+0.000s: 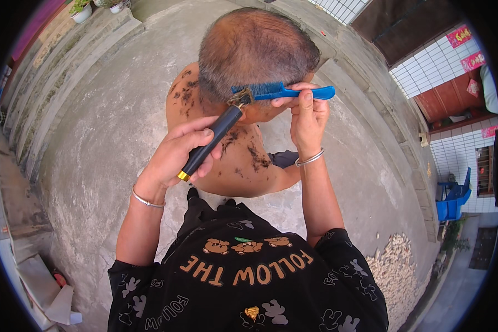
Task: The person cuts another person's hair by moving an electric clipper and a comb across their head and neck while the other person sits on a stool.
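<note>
My left hand grips the black body of a hair clipper, which has a gold-coloured end cap. The clipper's head touches the blue plastic comb, and cut hair clings about it. Between the thumb and fingers of my right hand is the comb's handle. The comb's teeth lie against the short, greying hair at the side of a person's head. That person is bent forward with bare shoulders, and dark hair clippings are scattered over the back and shoulder.
Concrete ground surrounds the person. Concrete steps curve along the left, and a low ledge runs on the right. A pile of pale pieces lies at lower right, below a blue plastic chair. White boards lean at lower left.
</note>
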{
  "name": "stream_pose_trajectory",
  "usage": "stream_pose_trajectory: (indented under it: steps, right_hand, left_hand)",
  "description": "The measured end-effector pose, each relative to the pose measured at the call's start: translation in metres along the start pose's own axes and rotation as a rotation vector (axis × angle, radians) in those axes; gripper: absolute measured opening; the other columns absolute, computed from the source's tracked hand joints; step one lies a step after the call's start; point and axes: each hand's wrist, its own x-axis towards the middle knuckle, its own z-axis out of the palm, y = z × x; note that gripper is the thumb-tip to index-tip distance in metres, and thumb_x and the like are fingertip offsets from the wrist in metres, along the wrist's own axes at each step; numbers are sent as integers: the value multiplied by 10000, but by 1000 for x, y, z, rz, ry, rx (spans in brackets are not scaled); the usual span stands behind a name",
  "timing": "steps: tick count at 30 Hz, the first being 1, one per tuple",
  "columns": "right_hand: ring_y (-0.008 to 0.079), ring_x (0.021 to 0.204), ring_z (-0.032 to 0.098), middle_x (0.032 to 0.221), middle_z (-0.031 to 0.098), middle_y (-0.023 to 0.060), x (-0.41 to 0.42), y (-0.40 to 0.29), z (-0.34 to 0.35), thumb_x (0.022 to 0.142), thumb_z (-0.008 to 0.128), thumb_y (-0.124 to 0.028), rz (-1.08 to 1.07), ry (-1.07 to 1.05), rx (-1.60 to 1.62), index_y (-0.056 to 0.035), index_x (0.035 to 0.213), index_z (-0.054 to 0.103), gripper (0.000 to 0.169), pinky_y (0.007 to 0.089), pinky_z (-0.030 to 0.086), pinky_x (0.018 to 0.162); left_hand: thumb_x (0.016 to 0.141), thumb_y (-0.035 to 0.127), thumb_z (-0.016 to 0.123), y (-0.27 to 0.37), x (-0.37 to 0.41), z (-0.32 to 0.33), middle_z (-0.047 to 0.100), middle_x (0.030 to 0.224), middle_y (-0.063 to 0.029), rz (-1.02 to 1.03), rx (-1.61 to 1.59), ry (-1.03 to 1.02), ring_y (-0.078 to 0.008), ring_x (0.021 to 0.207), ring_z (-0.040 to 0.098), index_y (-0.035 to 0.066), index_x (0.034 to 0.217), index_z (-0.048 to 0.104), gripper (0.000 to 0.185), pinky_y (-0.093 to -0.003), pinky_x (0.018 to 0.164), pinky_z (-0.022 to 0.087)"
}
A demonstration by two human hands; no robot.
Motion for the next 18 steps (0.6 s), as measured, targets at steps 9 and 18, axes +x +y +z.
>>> stream_pose_trajectory:
  steps: [9, 18]
  right_hand:
    - [190, 693, 639, 750, 623, 106, -2, -1, -1, 924, 462, -260, 10, -14, 8, 5, 932, 527, 273, 282, 503, 657]
    - [178, 648, 619, 728, 615, 96, -2, -1, -2, 918, 475, -271, -11, 9, -8, -3, 920, 529, 274, 284, 492, 630]
  left_hand:
    - [860, 125, 446, 7, 4, 4, 558, 702, -98, -9, 80, -39, -102, 394, 479, -55, 1242, 408, 424, -199, 289, 340]
    - [856, 103, 430, 8, 1, 19, 533, 685, -41, -69, 216, -88, -81, 415, 481, -24, 1234, 438, 399, -188, 324, 349]
